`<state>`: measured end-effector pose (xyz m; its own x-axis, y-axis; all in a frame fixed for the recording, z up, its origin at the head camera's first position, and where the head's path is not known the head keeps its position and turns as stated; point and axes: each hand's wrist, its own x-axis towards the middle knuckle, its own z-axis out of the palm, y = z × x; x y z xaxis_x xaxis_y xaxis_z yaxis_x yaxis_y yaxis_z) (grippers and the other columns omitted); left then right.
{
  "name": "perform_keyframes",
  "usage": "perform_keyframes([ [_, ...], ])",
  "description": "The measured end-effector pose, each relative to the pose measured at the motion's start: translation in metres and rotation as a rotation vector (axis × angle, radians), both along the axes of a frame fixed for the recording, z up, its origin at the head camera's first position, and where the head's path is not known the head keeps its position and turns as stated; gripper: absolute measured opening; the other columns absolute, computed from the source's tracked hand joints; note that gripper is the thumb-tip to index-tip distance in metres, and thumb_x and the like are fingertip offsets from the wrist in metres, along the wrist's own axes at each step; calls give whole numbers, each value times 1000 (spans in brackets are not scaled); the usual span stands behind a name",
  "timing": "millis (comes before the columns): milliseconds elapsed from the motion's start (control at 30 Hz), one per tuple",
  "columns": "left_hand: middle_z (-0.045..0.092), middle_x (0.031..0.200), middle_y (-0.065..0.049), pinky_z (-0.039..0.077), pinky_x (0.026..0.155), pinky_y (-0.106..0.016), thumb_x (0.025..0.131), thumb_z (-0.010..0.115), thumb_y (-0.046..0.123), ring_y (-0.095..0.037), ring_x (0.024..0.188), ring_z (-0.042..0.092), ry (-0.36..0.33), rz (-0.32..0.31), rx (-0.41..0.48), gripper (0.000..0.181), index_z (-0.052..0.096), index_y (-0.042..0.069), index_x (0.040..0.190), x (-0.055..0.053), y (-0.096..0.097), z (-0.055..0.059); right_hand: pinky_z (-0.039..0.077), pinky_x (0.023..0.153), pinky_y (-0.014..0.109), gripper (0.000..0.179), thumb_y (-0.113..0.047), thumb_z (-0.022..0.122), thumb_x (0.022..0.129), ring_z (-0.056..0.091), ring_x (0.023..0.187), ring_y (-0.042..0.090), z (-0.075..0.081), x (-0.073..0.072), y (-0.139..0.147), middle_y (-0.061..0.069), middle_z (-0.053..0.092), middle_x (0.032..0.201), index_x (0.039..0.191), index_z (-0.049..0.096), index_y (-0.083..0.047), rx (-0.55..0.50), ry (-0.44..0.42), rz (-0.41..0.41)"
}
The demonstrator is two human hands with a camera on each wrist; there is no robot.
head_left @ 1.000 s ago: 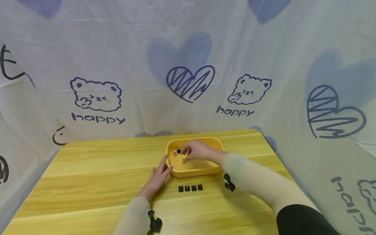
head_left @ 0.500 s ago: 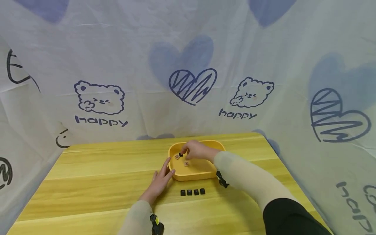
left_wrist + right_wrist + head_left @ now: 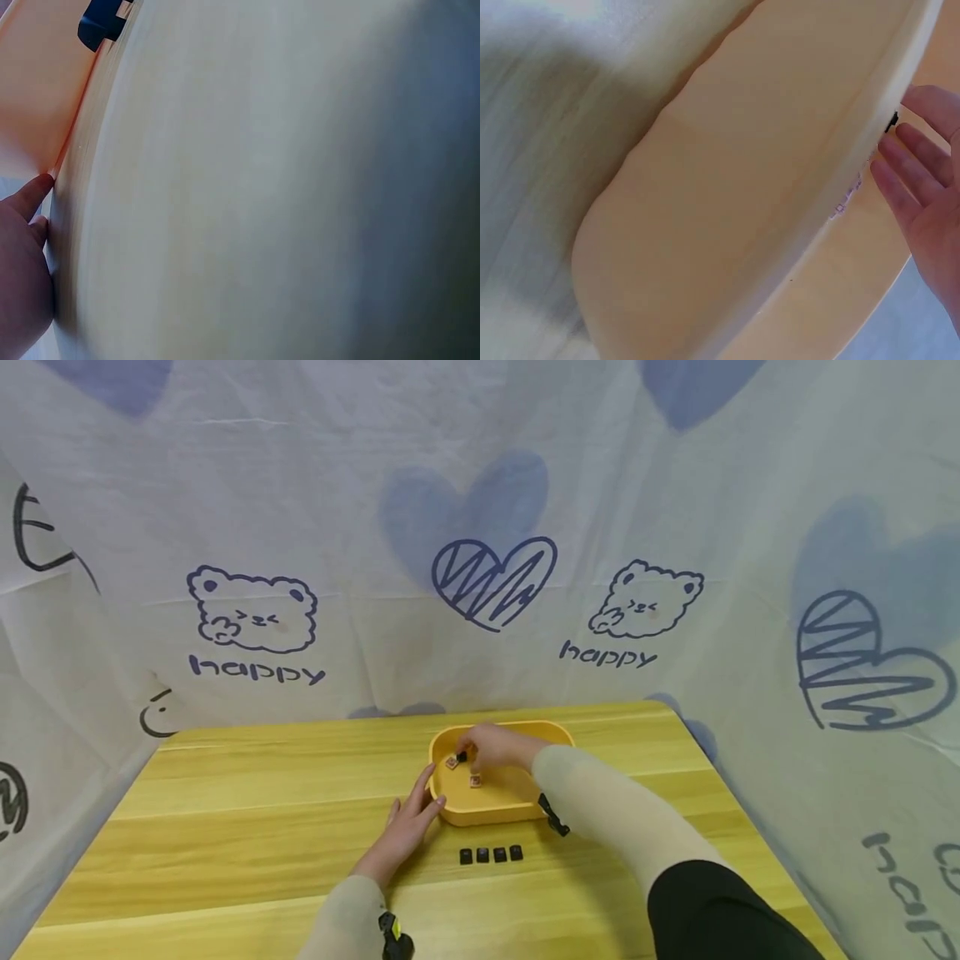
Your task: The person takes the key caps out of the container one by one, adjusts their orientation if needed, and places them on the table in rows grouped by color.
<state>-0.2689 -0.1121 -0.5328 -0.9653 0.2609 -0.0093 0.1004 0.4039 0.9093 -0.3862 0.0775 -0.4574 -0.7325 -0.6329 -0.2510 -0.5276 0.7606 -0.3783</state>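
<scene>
Black keycap (image 3: 462, 757): one, inside the yellow tray (image 3: 495, 817), left part. Left hand (image 3: 402, 833): fingers spread, straight, touching the tray's left end. Pale keycaps (image 3: 452, 762): two showing, in the tray. Black row (image 3: 483, 855): four keycaps on the table (image 3: 262, 827), near side of the tray. Right hand (image 3: 495, 747): fingers bent at the single black keycap; grip cannot be told. Handling: a pinch on opposite sides, tray steadied, seems best.
</scene>
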Motion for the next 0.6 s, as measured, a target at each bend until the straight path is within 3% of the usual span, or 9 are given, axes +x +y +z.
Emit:
perform_keyframes([
  [300, 40, 147, -23, -14, 112, -57, 105, 44, 31, -35, 141, 28, 12, -2, -7, 63, 13, 19, 158, 4, -1, -1, 48, 75, 25, 45, -3, 77, 82, 56, 86, 11, -12, -3, -3, 3, 66, 110, 125, 67, -11, 3, -34, 61],
  [600, 39, 148, -22, -14, 111, -57, 106, 43, 31, -34, 142, 27, 14, 2, -9, 62, 12, 20, 158, 1, -1, -1, 51, 83, 24, 38, -1, 74, 82, 62, 97, 14, -8, -2, -2, 2, 68, 113, 120, 71, -9, 63, -16, 82],
])
